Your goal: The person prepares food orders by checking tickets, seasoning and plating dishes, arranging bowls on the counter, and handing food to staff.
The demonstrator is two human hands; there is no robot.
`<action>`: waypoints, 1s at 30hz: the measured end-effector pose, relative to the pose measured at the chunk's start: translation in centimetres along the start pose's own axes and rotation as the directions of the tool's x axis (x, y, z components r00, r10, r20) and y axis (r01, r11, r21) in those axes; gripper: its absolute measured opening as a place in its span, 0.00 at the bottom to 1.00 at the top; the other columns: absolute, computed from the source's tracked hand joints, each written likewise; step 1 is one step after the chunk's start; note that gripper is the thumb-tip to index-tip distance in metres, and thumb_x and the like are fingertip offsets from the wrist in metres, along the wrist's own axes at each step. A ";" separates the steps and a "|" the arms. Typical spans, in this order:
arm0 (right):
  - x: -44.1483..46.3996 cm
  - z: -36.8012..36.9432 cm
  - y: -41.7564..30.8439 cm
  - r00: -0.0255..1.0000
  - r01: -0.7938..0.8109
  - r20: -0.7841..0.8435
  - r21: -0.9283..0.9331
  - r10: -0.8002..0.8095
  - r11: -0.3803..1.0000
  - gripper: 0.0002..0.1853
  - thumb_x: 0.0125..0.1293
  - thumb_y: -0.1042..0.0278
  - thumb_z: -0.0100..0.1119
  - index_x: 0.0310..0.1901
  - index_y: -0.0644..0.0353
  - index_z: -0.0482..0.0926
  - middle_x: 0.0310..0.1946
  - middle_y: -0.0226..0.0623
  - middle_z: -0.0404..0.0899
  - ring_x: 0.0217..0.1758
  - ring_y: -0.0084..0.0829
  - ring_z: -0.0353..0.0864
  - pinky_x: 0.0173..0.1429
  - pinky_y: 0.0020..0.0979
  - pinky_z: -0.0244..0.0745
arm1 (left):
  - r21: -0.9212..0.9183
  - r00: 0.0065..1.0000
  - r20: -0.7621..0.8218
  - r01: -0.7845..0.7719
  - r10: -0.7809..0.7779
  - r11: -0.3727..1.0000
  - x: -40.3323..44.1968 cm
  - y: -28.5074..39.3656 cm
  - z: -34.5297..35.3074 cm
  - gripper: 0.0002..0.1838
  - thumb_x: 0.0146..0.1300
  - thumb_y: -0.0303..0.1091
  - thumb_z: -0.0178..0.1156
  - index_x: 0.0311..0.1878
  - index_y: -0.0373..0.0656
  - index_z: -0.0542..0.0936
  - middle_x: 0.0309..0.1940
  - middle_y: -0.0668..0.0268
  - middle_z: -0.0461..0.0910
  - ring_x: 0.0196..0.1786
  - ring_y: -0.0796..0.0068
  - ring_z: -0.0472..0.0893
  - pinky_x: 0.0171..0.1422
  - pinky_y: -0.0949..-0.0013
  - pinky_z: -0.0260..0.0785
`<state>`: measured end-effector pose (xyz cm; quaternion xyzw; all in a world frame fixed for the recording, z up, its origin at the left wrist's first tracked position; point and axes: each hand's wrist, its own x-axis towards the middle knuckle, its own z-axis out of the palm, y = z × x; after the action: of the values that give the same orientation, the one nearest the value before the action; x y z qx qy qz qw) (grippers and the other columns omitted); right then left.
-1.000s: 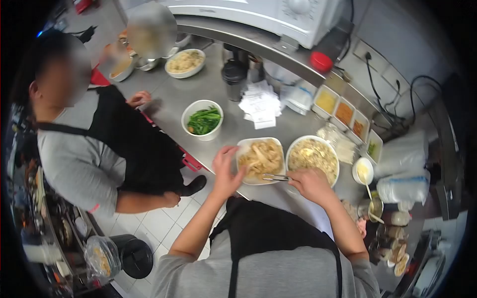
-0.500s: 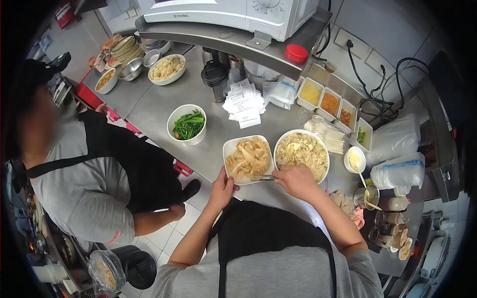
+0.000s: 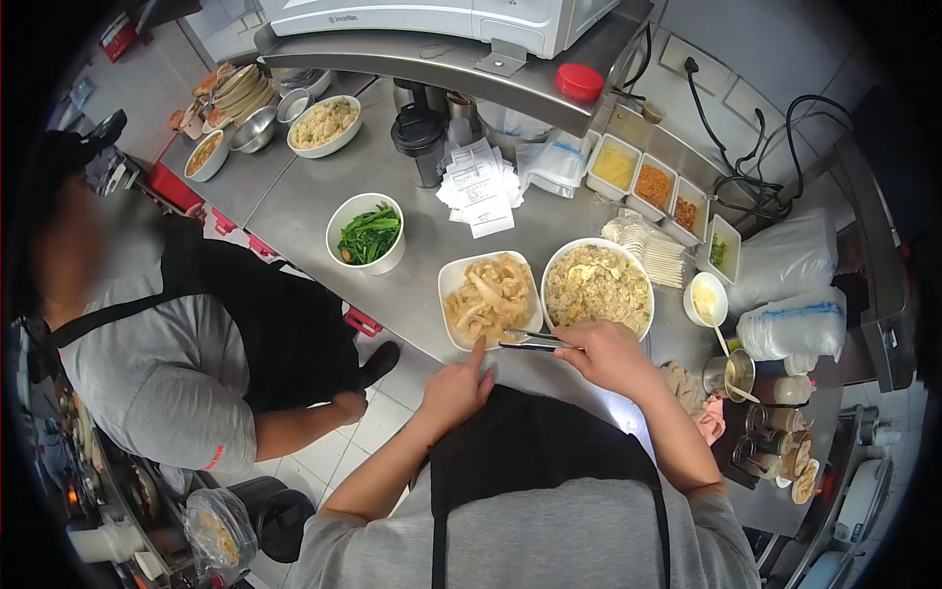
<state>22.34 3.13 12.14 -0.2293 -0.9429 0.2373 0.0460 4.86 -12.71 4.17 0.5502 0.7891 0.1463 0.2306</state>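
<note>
My right hand (image 3: 605, 351) is closed on metal tongs (image 3: 535, 341), whose tips reach over the near right rim of a square white bowl (image 3: 447, 306) of pale cooked strips (image 3: 488, 297). At the near edge of that bowl, my left hand (image 3: 458, 391) has its index finger stretched toward the rim, holding nothing. Directly right of the square bowl stands a round white bowl (image 3: 650, 312) of fried rice (image 3: 595, 285). A white bowl of green vegetables (image 3: 368, 235) sits farther back on the left.
A co-worker (image 3: 167, 324) stands at the left. Paper slips (image 3: 481, 191), a black-lidded cup (image 3: 420, 147) and sauce trays (image 3: 650, 187) line the back under a metal shelf (image 3: 432, 61). At the right are plastic bags (image 3: 793, 324), a small bowl (image 3: 705, 298) and jars (image 3: 770, 432).
My left hand has let go of the square bowl's left side and moved down to its near edge, index finger extended. The tongs have shifted slightly within my right hand's grip.
</note>
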 end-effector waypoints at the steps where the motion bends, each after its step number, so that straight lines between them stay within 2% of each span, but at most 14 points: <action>1: -0.1 -0.1 0.0 1.000 -0.019 0.021 0.010 0.018 1.000 0.14 0.57 0.60 0.59 0.41 0.59 0.81 0.35 0.40 0.81 0.39 0.41 0.80 0.41 0.37 0.73 | 0.056 1.000 0.007 0.007 -0.007 0.998 0.4 0.3 -0.1 0.29 0.60 0.45 0.51 0.61 0.36 0.64 0.25 0.49 0.79 0.30 0.51 0.80 0.37 0.53 0.72; 4: -0.8 0.1 0.3 0.999 -0.014 -0.034 0.039 0.015 0.999 0.14 0.57 0.60 0.59 0.41 0.60 0.80 0.34 0.42 0.81 0.38 0.43 0.80 0.41 0.38 0.73 | 0.092 0.996 0.073 0.038 -0.045 0.995 1.8 1.0 0.0 0.33 0.60 0.46 0.51 0.60 0.29 0.63 0.28 0.48 0.80 0.33 0.51 0.81 0.40 0.53 0.72; 7: -1.6 -0.1 0.7 0.998 -0.018 -0.060 0.063 0.022 0.998 0.15 0.57 0.60 0.59 0.41 0.62 0.80 0.34 0.44 0.80 0.38 0.44 0.79 0.40 0.39 0.73 | 0.122 0.988 0.125 0.072 -0.087 0.990 2.6 1.6 -0.1 0.34 0.59 0.46 0.52 0.60 0.27 0.63 0.28 0.49 0.80 0.35 0.52 0.81 0.42 0.53 0.72; 10: -2.7 -0.9 1.4 0.996 -0.037 -0.073 0.110 0.046 0.993 0.15 0.57 0.62 0.60 0.42 0.63 0.79 0.34 0.46 0.80 0.37 0.45 0.79 0.40 0.38 0.73 | 0.113 0.993 0.108 0.041 -0.053 0.993 2.5 1.3 0.0 0.32 0.60 0.46 0.51 0.59 0.30 0.65 0.29 0.49 0.80 0.35 0.51 0.81 0.42 0.54 0.72; 13: -4.1 -1.3 2.5 0.987 -0.054 -0.140 0.192 0.082 0.980 0.16 0.57 0.65 0.61 0.44 0.64 0.78 0.33 0.47 0.80 0.34 0.44 0.79 0.38 0.34 0.72 | 0.060 0.996 0.040 -0.086 0.084 0.994 1.7 0.4 0.2 0.26 0.59 0.46 0.53 0.56 0.39 0.69 0.26 0.53 0.80 0.33 0.53 0.80 0.39 0.55 0.72; 16: -5.6 -3.4 2.4 0.939 -0.313 -0.069 0.235 0.337 0.920 0.17 0.57 0.63 0.61 0.46 0.64 0.78 0.34 0.47 0.80 0.35 0.43 0.79 0.40 0.34 0.73 | -0.132 0.993 -0.107 -0.071 0.057 0.989 1.2 0.5 0.0 0.16 0.58 0.43 0.58 0.46 0.45 0.76 0.18 0.58 0.76 0.23 0.57 0.78 0.29 0.57 0.69; 19: -8.4 -4.3 4.6 0.879 -0.316 -0.239 0.357 0.413 0.879 0.19 0.58 0.64 0.61 0.48 0.66 0.76 0.36 0.49 0.80 0.34 0.38 0.80 0.41 0.30 0.72 | -0.312 0.982 -0.176 -0.122 0.069 0.942 1.0 -0.3 0.5 0.09 0.58 0.38 0.60 0.36 0.43 0.79 0.13 0.61 0.72 0.17 0.62 0.74 0.26 0.62 0.67; 21: -11.7 -5.6 6.6 0.777 -0.387 -0.363 0.368 0.514 0.845 0.19 0.60 0.64 0.60 0.49 0.68 0.76 0.37 0.49 0.81 0.35 0.33 0.80 0.43 0.28 0.71 | -0.299 0.983 -0.136 -0.160 0.124 0.941 -0.1 -1.1 0.6 0.11 0.59 0.41 0.58 0.30 0.44 0.80 0.15 0.60 0.74 0.19 0.60 0.76 0.26 0.60 0.67; 23: -15.0 -7.7 7.2 0.626 -0.502 -0.483 0.350 0.612 0.791 0.20 0.61 0.62 0.58 0.49 0.70 0.75 0.35 0.49 0.81 0.34 0.33 0.79 0.42 0.29 0.71 | -0.287 0.983 -0.124 -0.165 0.134 0.944 -1.5 -2.7 0.8 0.13 0.60 0.42 0.57 0.27 0.43 0.80 0.16 0.59 0.75 0.20 0.59 0.76 0.27 0.60 0.68; 25: -19.7 -8.7 9.6 0.460 -0.719 -0.581 0.200 0.672 0.665 0.20 0.61 0.61 0.56 0.47 0.70 0.76 0.34 0.53 0.80 0.35 0.40 0.81 0.43 0.34 0.72 | -0.269 0.986 -0.136 -0.135 0.101 0.954 -2.7 -5.9 0.3 0.15 0.61 0.42 0.57 0.25 0.42 0.80 0.16 0.58 0.76 0.20 0.58 0.76 0.27 0.60 0.68; 27: -23.5 -9.5 11.0 0.370 -0.906 -0.525 -0.022 0.766 0.422 0.19 0.58 0.60 0.56 0.41 0.70 0.78 0.32 0.56 0.79 0.37 0.49 0.80 0.43 0.40 0.72 | -0.269 0.983 -0.097 0.125 -0.156 0.955 -2.4 -8.4 -1.5 0.19 0.62 0.42 0.55 0.22 0.38 0.79 0.16 0.57 0.76 0.20 0.57 0.76 0.29 0.61 0.68; 29: -25.5 -9.1 12.2 0.287 -0.954 -0.401 -0.035 0.870 0.299 0.17 0.56 0.60 0.57 0.37 0.69 0.79 0.31 0.57 0.78 0.38 0.52 0.79 0.43 0.42 0.72 | -0.222 0.970 -0.213 0.073 -0.121 0.972 -0.8 -9.0 -3.7 0.15 0.62 0.40 0.56 0.29 0.36 0.79 0.23 0.55 0.78 0.25 0.57 0.78 0.33 0.63 0.70; 30: -26.1 -9.0 12.9 0.239 -0.970 -0.338 -0.049 0.911 0.236 0.17 0.54 0.60 0.58 0.35 0.69 0.79 0.31 0.58 0.78 0.39 0.53 0.78 0.43 0.43 0.72 | -0.291 0.950 -0.294 0.016 -0.106 0.956 0.5 -8.6 -4.3 0.12 0.61 0.38 0.57 0.34 0.36 0.79 0.27 0.54 0.78 0.28 0.58 0.78 0.36 0.63 0.70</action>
<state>52.65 5.19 14.63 -0.7831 -0.6179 0.0669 -0.0233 -4.43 -15.14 3.61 0.4570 0.8026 0.3349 0.1868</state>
